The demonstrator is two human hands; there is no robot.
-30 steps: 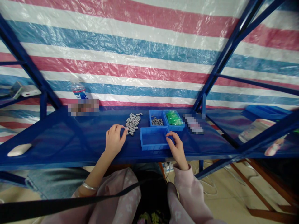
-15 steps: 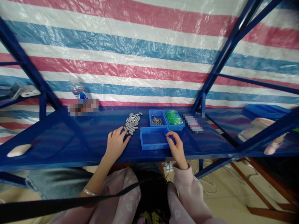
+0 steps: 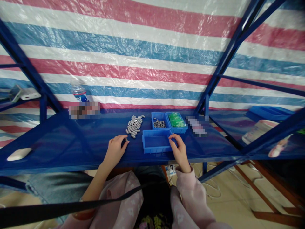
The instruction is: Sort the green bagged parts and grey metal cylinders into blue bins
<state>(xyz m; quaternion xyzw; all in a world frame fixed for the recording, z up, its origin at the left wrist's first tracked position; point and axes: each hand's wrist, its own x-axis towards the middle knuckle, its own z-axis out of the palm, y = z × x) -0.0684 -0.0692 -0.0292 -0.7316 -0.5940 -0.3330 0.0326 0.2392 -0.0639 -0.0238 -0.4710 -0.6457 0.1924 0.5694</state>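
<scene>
My left hand is just in front of a loose pile of small silver metal cylinders. Its thumb and fingers are bent toward each other around a small metal cylinder, mostly hidden by the fingertips. On the right, my right hand pinches the right rim of a shallow blue tray, whose inside is bare. Behind this tray stand two smaller blue bins, one with small grey metal parts, the other with green plastic-looking pieces.
A phone-like blurred object lies right of the bins. At the back left is a plastic bottle beside another blurred item. A white computer mouse rests at the left. Blue metal posts frame the table.
My left hand has drawn back from the pile toward the table's front edge, with a small cylinder between its fingertips. My right hand stays on the tray's rim.
</scene>
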